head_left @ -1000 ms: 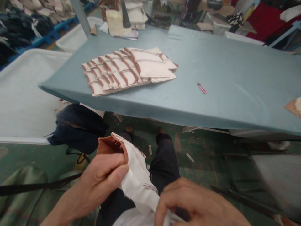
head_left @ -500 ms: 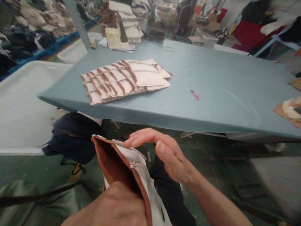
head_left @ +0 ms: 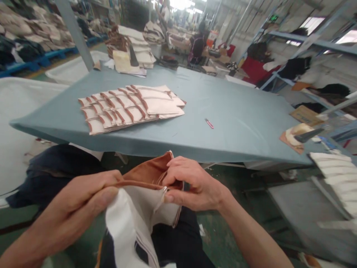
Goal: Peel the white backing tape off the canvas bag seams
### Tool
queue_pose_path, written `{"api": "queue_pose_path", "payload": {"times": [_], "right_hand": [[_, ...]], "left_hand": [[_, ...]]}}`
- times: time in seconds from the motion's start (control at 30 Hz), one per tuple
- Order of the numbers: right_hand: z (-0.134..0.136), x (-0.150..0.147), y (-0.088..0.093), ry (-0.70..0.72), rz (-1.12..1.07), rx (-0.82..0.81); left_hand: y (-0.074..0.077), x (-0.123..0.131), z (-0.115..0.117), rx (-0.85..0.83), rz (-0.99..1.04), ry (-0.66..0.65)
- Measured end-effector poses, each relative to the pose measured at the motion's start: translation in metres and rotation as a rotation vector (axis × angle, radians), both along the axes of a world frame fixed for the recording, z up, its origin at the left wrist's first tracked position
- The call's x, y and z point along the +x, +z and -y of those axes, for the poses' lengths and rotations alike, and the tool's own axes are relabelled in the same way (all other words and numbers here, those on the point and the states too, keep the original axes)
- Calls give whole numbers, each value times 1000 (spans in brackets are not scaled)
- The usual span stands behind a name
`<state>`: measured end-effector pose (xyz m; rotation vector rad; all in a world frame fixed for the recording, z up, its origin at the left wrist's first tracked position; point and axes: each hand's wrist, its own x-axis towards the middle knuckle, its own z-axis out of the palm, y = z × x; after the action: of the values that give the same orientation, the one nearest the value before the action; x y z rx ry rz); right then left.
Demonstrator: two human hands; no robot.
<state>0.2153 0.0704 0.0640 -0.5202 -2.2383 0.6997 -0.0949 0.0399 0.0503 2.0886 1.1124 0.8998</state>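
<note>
A white fabric piece with a brown lining [head_left: 145, 169], open at the top like a pouch or bag, hangs between my hands above my lap. My left hand [head_left: 83, 197] pinches its brown-edged rim on the left, thumb in front. At the right end, my right hand [head_left: 192, 182] grips the rim near a seam, with fingers curled inside the opening and thumb outside. White cloth [head_left: 122, 230] droops below my left hand. Beyond the hands, a stack of white pieces with brown edges [head_left: 122, 109] lies overlapped in rows on the blue-grey table [head_left: 223, 137].
A small pink cutter [head_left: 209, 123] lies on the table. Folded white cloth [head_left: 136, 44] is piled at the back left. White tubs [head_left: 16, 111] stand left of the table, a dark bundle [head_left: 52, 175] below it. Shelves [head_left: 306, 41] line the right side.
My left hand came out of the opening and now pinches the rim. My right hand, previously flat along the outer edge, has closed on the right end. The view has tilted up and turned right.
</note>
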Motion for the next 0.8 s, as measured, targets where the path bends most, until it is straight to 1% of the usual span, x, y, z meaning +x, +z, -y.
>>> {"api": "queue_pose_path", "payload": {"times": [0.03,0.07,0.17,0.23,0.3,0.37,0.4,0.5,0.6,0.73,0.8], "right_hand": [[1,1,3,5,-10,-6],[2,1,6,2,-13,-11],[3,2,17,0,-3,-7],[4,1,23,28,-1,-10],[5,-2,26,56,-8,-20],[5,-4,26,62,-12,-27],[5,-3,25,55,-11,-30],[5,1,18,2,13,-62],[6,6,7,-65,74,-119],[9,8,-5,-99,108,-217],[10,7,-8,-91,75,-304]], "left_hand": [[3,5,-7,-17,28,-61],[7,9,-13,-14,48,-89],[18,22,-23,79,55,-72],[27,31,-23,174,22,-115],[35,43,-21,213,-16,-219],[41,57,-19,183,-29,-279],[43,63,-18,155,-27,-283],[43,77,-17,67,-34,-253],[35,83,-14,-12,-75,-240],[25,86,-7,-32,-156,-208],[23,88,-5,-60,-137,-188]]}}
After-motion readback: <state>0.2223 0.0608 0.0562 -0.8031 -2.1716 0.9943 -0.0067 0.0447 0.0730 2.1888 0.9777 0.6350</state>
